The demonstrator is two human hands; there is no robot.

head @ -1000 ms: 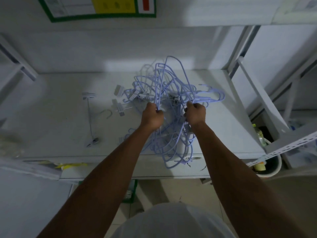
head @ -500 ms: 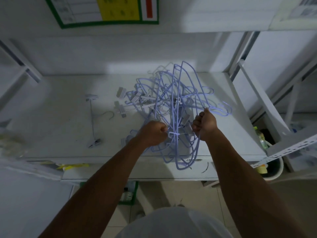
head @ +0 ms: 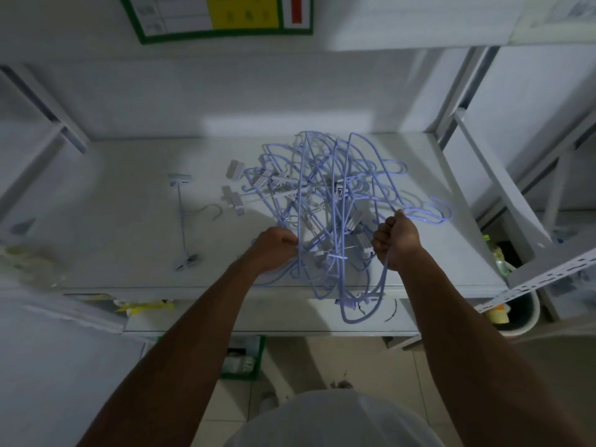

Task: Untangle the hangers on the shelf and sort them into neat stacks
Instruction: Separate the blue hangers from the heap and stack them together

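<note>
A tangle of pale blue wire hangers (head: 335,201) sits on the right half of the white shelf (head: 106,227), partly lifted and hanging over its front edge. My left hand (head: 274,248) grips wires at the tangle's near left side. My right hand (head: 396,240) grips a bundle of wires at its near right, with hooks sticking out past the fist. White clip hangers (head: 235,188) are caught in the tangle's left side. One clip hanger (head: 183,221) lies alone on the shelf to the left.
Slanted white shelf uprights (head: 496,188) stand at the right. A bucket (head: 516,314) with bottles sits on the floor below them. A green-framed notice (head: 222,14) hangs on the back wall. Yellow scraps (head: 142,306) lie under the shelf's front edge.
Both hands have pulled the tangle nearer and lifted it; my right hand has moved right and apart from the left. The single clip hanger has not moved.
</note>
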